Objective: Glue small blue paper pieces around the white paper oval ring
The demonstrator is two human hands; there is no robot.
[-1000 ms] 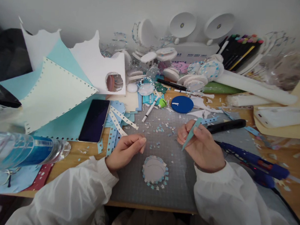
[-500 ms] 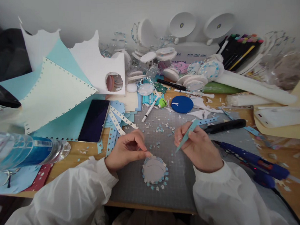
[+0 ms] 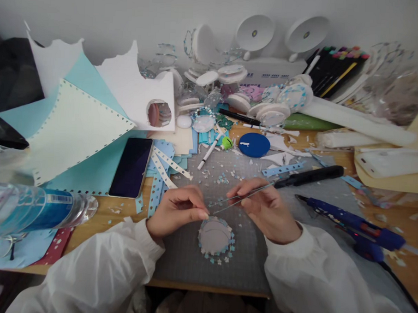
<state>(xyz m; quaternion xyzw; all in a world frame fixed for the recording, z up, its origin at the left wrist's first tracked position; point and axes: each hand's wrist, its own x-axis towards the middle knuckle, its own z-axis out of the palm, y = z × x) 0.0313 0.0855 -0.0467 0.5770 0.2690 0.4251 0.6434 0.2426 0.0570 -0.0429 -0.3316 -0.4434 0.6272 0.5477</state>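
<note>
Looking down on a wooden tabletop [image 3: 88,229] set against a plain pale wall [image 3: 97,8], with a gridded grey cutting mat [image 3: 242,271] over the middle and front, and tiny paper stars [image 3: 223,179] and clippings strewn across it. Crowded at the back with white discs [image 3: 207,78], dish-shaped lamp heads [image 3: 255,33], black marker pens [image 3: 333,72] with coloured ends, and a long white roll [image 3: 363,121]. Covered on the left by pale green paper [image 3: 81,132], a dark-screened smartphone [image 3: 131,167] and star-punched strips [image 3: 164,171]; occupied on the right by a blue hot glue gun [image 3: 358,224] and a black-handled tool [image 3: 308,176]. Reaching in from both lower corners in loose white sleeves [image 3: 100,267], with both hands close together above the mat. Pinching thumb and forefinger together at the tips with the left hand [image 3: 177,209], just beside the upper left edge of a round pale disc [image 3: 215,237] rimmed with blue and white stars; impossible to make out anything tiny between those tips. Gripping slender tweezers [image 3: 247,195] in the right hand [image 3: 270,214], prongs slightly parted and slanting down toward the left fingertips. Resting flat on the mat, in the case of the star-rimmed disc, below and between the hands. Printed in small dark characters on a white box [image 3: 273,69] under the lamps, too blurred to read; likewise unreadable on the blue label [image 3: 58,211] of the clear plastic bottle [image 3: 28,215], apart from a barcode-like patch.
</note>
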